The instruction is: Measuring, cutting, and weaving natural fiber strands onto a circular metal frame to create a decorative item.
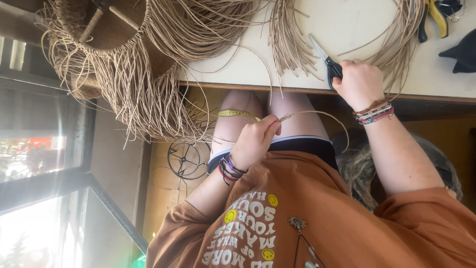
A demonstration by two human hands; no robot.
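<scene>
On the bench [347, 30], your right hand [361, 82] grips scissors [327, 59]; below its edge, left hand [255, 141] seemingly pinches a reed strand [317, 113].

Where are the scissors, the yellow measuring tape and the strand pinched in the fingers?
scissors [327, 60], head view, on the black handle beside the blades.
yellow measuring tape [233, 113], head view, on the band across the thigh.
strand [317, 112], head view, on its arched middle.

No packages, signs, screens (none visible)
</scene>
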